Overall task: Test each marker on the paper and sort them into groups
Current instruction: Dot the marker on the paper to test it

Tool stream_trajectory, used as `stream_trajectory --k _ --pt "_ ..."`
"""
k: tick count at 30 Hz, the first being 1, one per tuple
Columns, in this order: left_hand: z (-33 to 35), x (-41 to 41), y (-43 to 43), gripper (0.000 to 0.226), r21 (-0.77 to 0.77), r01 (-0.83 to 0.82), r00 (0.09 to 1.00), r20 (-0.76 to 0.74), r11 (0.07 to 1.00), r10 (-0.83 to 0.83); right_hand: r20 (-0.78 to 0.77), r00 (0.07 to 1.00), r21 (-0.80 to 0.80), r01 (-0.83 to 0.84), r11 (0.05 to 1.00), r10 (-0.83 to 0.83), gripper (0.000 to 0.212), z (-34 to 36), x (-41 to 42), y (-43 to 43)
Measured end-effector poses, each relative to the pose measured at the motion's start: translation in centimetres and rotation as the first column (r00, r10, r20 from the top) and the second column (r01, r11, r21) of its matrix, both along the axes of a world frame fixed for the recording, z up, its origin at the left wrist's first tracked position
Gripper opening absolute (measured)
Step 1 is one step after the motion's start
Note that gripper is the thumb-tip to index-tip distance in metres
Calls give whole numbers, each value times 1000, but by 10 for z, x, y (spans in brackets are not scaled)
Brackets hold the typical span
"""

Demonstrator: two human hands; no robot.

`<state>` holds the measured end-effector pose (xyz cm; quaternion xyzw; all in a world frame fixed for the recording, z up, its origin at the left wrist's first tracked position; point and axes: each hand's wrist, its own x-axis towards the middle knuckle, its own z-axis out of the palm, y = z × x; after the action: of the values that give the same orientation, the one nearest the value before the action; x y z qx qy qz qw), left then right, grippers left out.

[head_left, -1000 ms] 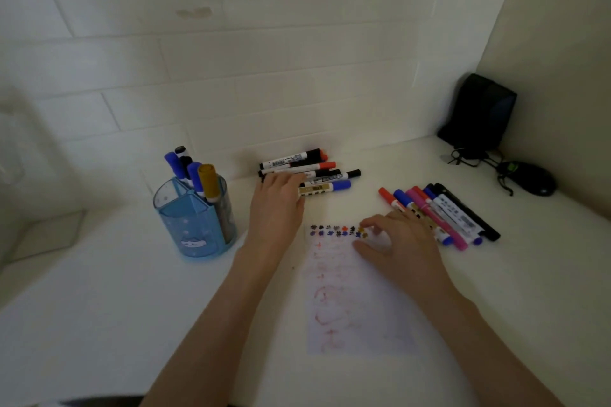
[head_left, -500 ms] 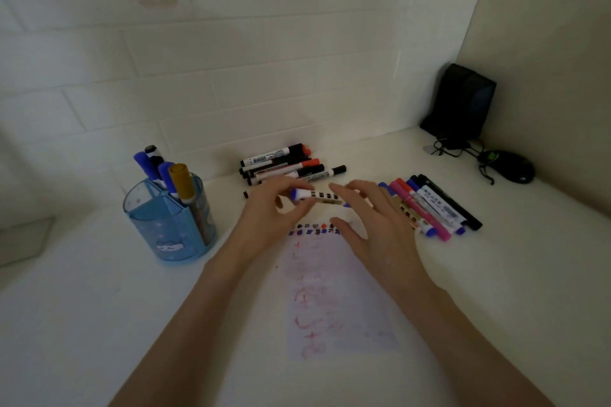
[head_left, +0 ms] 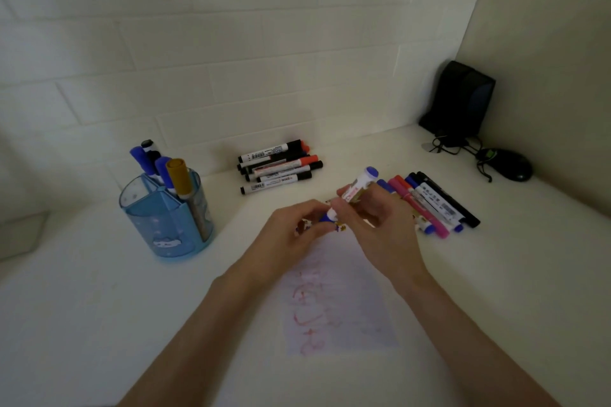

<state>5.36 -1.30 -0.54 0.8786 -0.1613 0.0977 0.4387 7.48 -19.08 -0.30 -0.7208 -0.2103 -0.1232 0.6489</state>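
My right hand (head_left: 377,225) grips the white barrel of a blue marker (head_left: 358,185), which is tilted with its blue end up and to the right. My left hand (head_left: 294,235) pinches the marker's blue cap (head_left: 325,218) at the lower end. Both hands hover over the top edge of the paper (head_left: 340,301), which bears red scribbles. One group of markers (head_left: 277,165) lies near the back wall. A second group of markers (head_left: 433,205) lies to the right of my hands.
A blue pen holder (head_left: 168,218) with several markers stands at the left. A black box (head_left: 459,102) and a black mouse (head_left: 506,163) with tangled cable sit in the back right corner. White tiled wall runs behind the desk.
My left hand took the blue marker from the back group and brought it over the paper. My right hand came off the paper and now grips the barrel. The marker went from flat to tilted.
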Motion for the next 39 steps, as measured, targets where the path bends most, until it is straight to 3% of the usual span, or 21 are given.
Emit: stream_trajectory --k 5,9,12,15,17,23,29,34,39 --pt "-2 -4 2 18 73 74 996 41 995 -77 -18 999 -13 -28 1000 28 4 -2 3 -1" --pt "4 -7 0 39 -9 146 989 9 989 -146 -53 997 31 -59 998 60 7 0 4 -7" --pt "4 -7 -2 34 -42 160 986 -37 986 -162 -68 995 56 -68 996 72 12 3 2 -8" --pt "1 -8 -6 23 -72 157 984 -70 985 -162 -128 986 45 -100 994 105 4 6 1 -7" --pt "-3 -8 -7 22 -88 164 982 -77 983 -171 -157 982 20 -102 995 104 12 5 0 -7" --pt "-14 -9 -12 21 -6 143 990 7 990 -143 -256 966 38 55 998 -43 26 -2 -2 0" --pt "-17 -5 -21 24 88 41 992 116 995 -51 -217 974 73 83 994 -65 22 -4 -2 2" --pt "-19 -9 -27 23 163 35 991 122 986 -56 -187 968 -27 165 986 -167 33 -10 0 6" --pt "-9 -12 -32 18 48 130 988 79 990 -133 -168 973 83 174 981 -158 22 -10 5 2"
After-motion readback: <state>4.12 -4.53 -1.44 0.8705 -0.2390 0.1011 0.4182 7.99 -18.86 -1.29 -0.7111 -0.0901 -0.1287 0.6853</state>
